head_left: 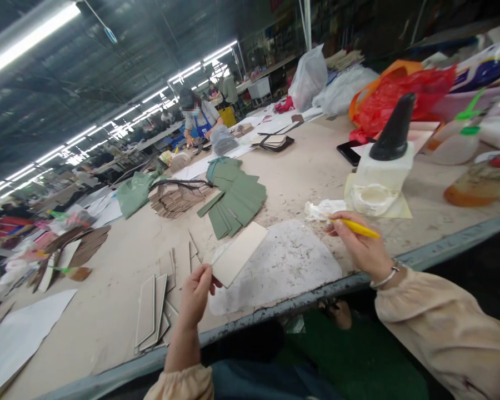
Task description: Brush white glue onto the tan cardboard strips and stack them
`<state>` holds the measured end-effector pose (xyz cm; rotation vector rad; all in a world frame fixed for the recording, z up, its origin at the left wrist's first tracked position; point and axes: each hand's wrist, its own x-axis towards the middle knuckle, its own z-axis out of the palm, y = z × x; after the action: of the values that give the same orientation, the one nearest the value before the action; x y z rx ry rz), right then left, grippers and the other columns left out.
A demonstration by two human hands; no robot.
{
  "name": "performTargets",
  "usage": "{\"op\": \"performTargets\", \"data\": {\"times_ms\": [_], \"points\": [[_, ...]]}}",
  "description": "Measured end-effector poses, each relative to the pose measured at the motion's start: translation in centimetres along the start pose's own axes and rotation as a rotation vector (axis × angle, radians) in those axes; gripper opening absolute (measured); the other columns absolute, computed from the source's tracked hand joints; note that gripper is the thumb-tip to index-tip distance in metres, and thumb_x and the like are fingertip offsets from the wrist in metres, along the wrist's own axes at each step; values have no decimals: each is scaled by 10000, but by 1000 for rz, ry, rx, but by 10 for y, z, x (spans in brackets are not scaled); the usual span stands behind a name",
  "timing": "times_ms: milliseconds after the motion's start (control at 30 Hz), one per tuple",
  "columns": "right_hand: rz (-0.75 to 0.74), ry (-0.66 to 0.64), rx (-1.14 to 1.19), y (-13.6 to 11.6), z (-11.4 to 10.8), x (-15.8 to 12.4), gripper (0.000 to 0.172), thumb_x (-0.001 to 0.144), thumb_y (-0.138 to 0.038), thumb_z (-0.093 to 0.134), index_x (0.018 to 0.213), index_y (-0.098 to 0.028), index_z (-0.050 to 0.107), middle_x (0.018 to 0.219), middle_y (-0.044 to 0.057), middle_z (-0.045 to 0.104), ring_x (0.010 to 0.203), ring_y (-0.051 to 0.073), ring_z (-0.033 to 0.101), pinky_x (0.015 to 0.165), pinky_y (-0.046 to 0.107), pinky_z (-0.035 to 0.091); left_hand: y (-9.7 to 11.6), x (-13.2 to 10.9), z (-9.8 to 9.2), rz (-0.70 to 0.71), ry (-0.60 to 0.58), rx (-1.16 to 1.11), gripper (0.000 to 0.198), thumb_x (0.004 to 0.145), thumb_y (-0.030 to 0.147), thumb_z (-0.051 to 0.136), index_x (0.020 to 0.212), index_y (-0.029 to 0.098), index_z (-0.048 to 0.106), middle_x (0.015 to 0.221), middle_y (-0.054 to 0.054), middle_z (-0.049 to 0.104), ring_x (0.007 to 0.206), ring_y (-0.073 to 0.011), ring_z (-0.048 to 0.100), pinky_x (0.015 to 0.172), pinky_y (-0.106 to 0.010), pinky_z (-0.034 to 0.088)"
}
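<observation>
Cream rectangular panel (240, 254) was held slanted over the whitish, stained sheet (300, 266) near the table's front edge; couldn't tell if it touched the sheet. Left hand (198, 289) was pinched closed on the panel's near left end, thumb on top. Right hand (360, 247) was closed around a slim yellow tool (361, 228), its yellow end pointing right, other end by the white crumpled wad (323, 210) (contact unclear).

Left forearm rose from the bottom of the view, hand angled in toward the panel. Right forearm came in from the lower right, beige sleeve (437, 316) gathered above a bracelet (386, 278), palm side hidden.

Just beyond the panel lay a fan of green pieces (241, 200), with a brown stack (177, 200) beside them to the left. Edged panels (148, 311) leaned together left of the left hand. Beyond the right hand stood a white container (383, 172) with a black cone (395, 130) on it, a phone (349, 151) just behind, a bottle of amber liquid (479, 186) farther right. The container stood between the right hand and the red bag (416, 91). Across the table a co-worker in a blue apron (203, 129) bent over other pieces.
</observation>
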<state>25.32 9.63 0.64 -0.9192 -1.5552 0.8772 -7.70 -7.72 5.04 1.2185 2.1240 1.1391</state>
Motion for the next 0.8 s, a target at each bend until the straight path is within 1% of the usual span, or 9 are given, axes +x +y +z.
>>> {"op": "performTargets", "data": {"times_ms": [67, 133, 167, 233, 300, 400, 500, 567, 800], "points": [[91, 57, 167, -3, -1, 2, 252, 854, -445, 513, 982, -232, 554, 757, 22, 602, 650, 159, 586, 547, 285, 464, -2, -13, 23, -46, -161, -57, 279, 842, 428, 424, 744, 187, 527, 534, 11, 570, 457, -112, 447, 473, -209, 350], [200, 48, 304, -5, -1, 2, 257, 844, -478, 514, 934, -239, 540, 699, 3, 582, 555, 125, 521, 457, 243, 379, -4, -16, 46, -45, -294, 44, 285, 850, 395, 372, 700, 189, 498, 517, 18, 539, 450, -110, 443, 470, -210, 344], [257, 22, 358, -6, 0, 1, 265, 841, -493, 510, 912, -238, 534, 671, -3, 574, 524, 114, 493, 438, 234, 346, -4, -15, 55, -32, -337, 109, 280, 845, 371, 358, 677, 190, 491, 506, 24, 518, 453, -111, 444, 474, -211, 341], [353, -46, 430, -7, 2, -2, 296, 835, -522, 498, 878, -231, 527, 625, -7, 555, 495, 107, 464, 421, 230, 307, -5, -12, 68, 1, -370, 211, 263, 822, 320, 358, 627, 190, 479, 496, 33, 478, 477, -113, 445, 492, -212, 330], [409, -105, 442, -9, 7, -7, 320, 832, -536, 489, 855, -219, 526, 573, -15, 522, 472, 103, 438, 409, 231, 277, -7, -10, 76, 33, -354, 265, 247, 800, 280, 379, 586, 188, 464, 512, 34, 455, 525, -117, 442, 526, -216, 315], [459, -218, 376, -14, 19, -16, 344, 824, -542, 492, 820, -200, 530, 510, -35, 463, 440, 92, 387, 397, 228, 243, -10, -10, 82, 80, -330, 367, 252, 804, 247, 379, 575, 187, 463, 553, 22, 463, 588, -128, 444, 573, -229, 298], [488, -360, 265, -20, 31, -25, 352, 828, -533, 486, 800, -186, 539, 486, -45, 438, 441, 88, 385, 411, 228, 262, -11, -11, 84, 108, -324, 472, 260, 826, 238, 367, 611, 192, 505, 587, -1, 504, 608, -146, 461, 598, -247, 295], [489, -419, 219, -23, 39, -29, 345, 842, -523, 467, 808, -188, 538, 485, -47, 442, 447, 91, 390, 421, 228, 272, -11, -10, 83, 127, -332, 531, 256, 830, 229, 368, 638, 192, 535, 621, -22, 539, 633, -162, 484, 615, -257, 302], [566, -476, 249, -19, 60, -37, 302, 829, -502, 482, 787, -202, 480, 452, -68, 424, 414, 85, 353, 402, 217, 241, -12, -2, 69, 210, -449, 604, 239, 806, 208, 418, 632, 202, 582, 659, -28, 606, 653, -170, 525, 623, -254, 328]]}}
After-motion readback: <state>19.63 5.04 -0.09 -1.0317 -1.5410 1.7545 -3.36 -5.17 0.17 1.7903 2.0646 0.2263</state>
